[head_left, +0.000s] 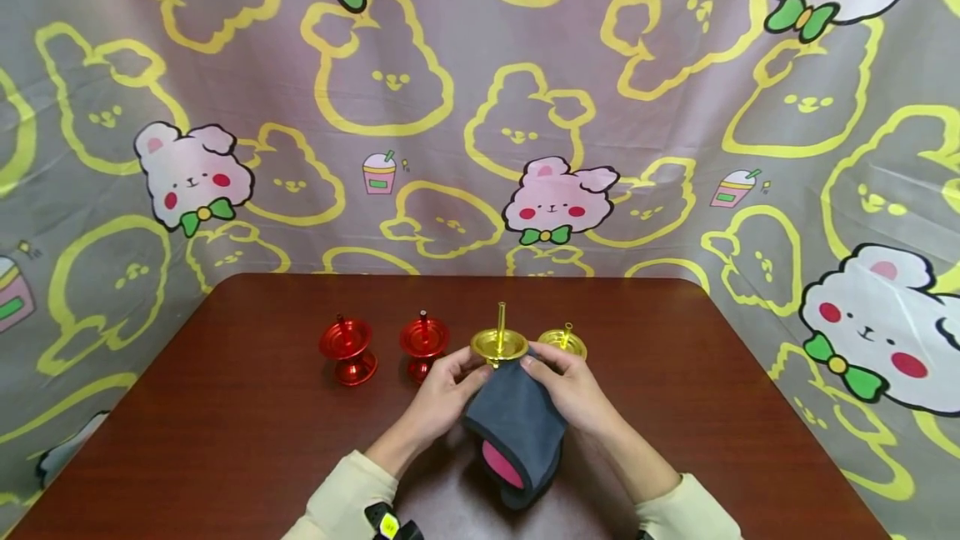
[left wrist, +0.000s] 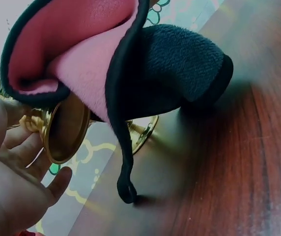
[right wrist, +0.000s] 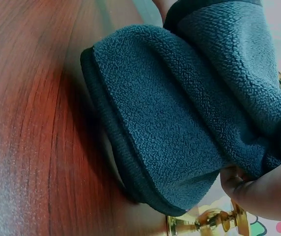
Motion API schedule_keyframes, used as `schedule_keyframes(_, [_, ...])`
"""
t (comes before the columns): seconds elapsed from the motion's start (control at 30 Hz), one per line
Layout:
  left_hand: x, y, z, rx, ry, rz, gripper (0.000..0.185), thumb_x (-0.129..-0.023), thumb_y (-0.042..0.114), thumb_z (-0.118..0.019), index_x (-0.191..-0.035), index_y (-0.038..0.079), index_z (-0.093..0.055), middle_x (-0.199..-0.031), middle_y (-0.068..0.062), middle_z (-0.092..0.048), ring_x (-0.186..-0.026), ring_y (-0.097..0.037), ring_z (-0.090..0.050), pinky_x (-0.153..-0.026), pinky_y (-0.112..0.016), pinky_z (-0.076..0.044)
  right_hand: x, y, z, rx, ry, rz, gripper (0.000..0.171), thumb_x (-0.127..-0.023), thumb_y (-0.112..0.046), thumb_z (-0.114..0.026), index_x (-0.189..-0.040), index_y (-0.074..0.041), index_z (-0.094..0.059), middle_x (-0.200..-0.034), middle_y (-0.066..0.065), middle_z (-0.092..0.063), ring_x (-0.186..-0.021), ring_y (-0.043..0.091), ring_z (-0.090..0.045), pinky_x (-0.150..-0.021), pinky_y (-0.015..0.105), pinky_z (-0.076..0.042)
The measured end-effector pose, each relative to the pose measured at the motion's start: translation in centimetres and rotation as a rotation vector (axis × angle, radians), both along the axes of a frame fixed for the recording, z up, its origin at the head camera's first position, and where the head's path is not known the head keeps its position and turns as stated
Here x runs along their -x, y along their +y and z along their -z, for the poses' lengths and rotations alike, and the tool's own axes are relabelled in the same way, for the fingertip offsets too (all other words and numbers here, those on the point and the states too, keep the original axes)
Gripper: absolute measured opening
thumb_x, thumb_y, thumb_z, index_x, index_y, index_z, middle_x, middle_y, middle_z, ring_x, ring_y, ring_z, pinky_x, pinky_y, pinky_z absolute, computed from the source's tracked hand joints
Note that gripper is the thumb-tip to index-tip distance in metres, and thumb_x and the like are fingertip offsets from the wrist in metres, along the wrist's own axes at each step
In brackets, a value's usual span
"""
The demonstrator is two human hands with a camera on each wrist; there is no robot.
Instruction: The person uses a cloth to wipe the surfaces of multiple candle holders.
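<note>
Two hands, left hand point(head_left: 442, 397) and right hand point(head_left: 572, 388), grip gold candlestick point(head_left: 499, 346) and grey cloth point(head_left: 517, 427) with curled fingers.

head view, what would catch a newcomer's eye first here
The two hands at the table's near middle: the left hand and right hand hold a gold candle holder wrapped below in a grey cloth with a pink lining. Two red candle holders stand to its left, another gold one behind the right hand.
</note>
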State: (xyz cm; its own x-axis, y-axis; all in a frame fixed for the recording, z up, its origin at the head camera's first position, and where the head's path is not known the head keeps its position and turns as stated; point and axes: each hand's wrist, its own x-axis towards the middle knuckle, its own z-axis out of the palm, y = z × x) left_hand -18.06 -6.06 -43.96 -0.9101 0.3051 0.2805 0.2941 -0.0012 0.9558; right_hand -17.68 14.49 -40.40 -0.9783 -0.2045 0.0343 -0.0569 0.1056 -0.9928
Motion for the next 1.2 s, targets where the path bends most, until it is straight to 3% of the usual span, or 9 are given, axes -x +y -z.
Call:
schedule_keyframes(0.07, [-0.1, -0.2, -0.1, -0.008, -0.007, 0.04, 0.033, -0.102, 0.008, -0.056, -0.132, -0.005, -0.058, -0.119, -0.019, -0.067, -0.103, -0.018, -0.064, -0.091, -0.03, -0.051, 0.1, -0.1, 0.0, 0.002, 0.004, -0.002, 0.036, -0.099, -0.007, -0.062, -0.133, 0.003, -0.061, -0.119, 0.013, -0.066, -0.101, 0.015, -0.06, -0.083, 0.025, -0.05])
schedule_keyframes(0.17, [-0.1, -0.3, -0.1, 0.02, 0.022, 0.026, 0.033, -0.102, 0.008, -0.056, -0.132, -0.005, -0.059, -0.121, -0.016, -0.063, -0.11, -0.02, -0.059, -0.094, -0.028, -0.047, 0.1, -0.3, 0.1, 0.01, 0.007, 0.001, 0.036, -0.099, -0.006, -0.061, -0.133, 0.004, -0.061, -0.117, 0.013, -0.067, -0.101, 0.015, -0.06, -0.083, 0.024, -0.05])
schedule_keyframes(0.3, [-0.2, -0.1, -0.2, 0.069, 0.063, -0.056, 0.03, -0.101, 0.008, -0.059, -0.128, -0.003, -0.064, -0.118, -0.012, -0.058, -0.114, -0.022, -0.051, -0.096, -0.03, -0.043, 0.1, -0.3, 0.3, 0.019, 0.009, 0.006, 0.036, -0.099, -0.006, -0.062, -0.133, 0.004, -0.061, -0.116, 0.012, -0.067, -0.101, 0.017, -0.06, -0.083, 0.025, -0.05])
schedule_keyframes(0.5, [0.0, 0.6, -0.5, -0.037, -0.039, -0.162, 0.029, -0.099, 0.009, -0.063, -0.126, -0.001, -0.061, -0.114, -0.014, -0.068, -0.101, -0.023, -0.064, -0.086, -0.029, -0.051, -0.1, -0.2, 0.0, 0.015, -0.002, 0.032, 0.038, -0.097, -0.014, -0.067, -0.133, -0.003, -0.064, -0.111, 0.011, -0.065, -0.099, 0.02, -0.06, -0.081, 0.029, -0.052])
schedule_keyframes(0.63, [0.0, 0.8, -0.4, -0.064, -0.027, -0.207, 0.023, -0.098, 0.007, -0.064, -0.118, -0.004, -0.062, -0.111, -0.017, -0.071, -0.094, -0.019, -0.066, -0.081, -0.027, -0.052, -0.3, -0.1, -0.1, -0.005, 0.018, 0.042, 0.038, -0.095, -0.015, -0.07, -0.132, -0.003, -0.065, -0.104, 0.01, -0.065, -0.095, 0.02, -0.059, -0.077, 0.029, -0.052])
schedule_keyframes(0.97, [0.1, 1.1, -0.5, -0.067, -0.041, -0.207, 0.026, -0.086, -0.003, -0.073, -0.11, -0.004, -0.064, -0.102, -0.016, -0.073, -0.089, -0.019, -0.068, -0.077, -0.027, -0.053, -0.5, -0.2, 0.1, -0.024, 0.066, 0.017, 0.035, -0.095, -0.011, -0.07, -0.128, -0.001, -0.066, -0.097, 0.009, -0.065, -0.09, 0.02, -0.059, -0.075, 0.028, -0.051])
schedule_keyframes(1.2, [0.0, 0.4, -0.6, -0.015, -0.048, -0.106, 0.03, -0.093, 0.002, -0.068, -0.123, -0.001, -0.065, -0.107, -0.014, -0.073, -0.093, -0.02, -0.068, -0.081, -0.029, -0.054, -0.2, 0.0, 0.1, -0.031, 0.062, -0.014, 0.036, -0.097, -0.009, -0.066, -0.131, 0.003, -0.063, -0.104, 0.01, -0.066, -0.094, 0.018, -0.06, -0.079, 0.027, -0.05])
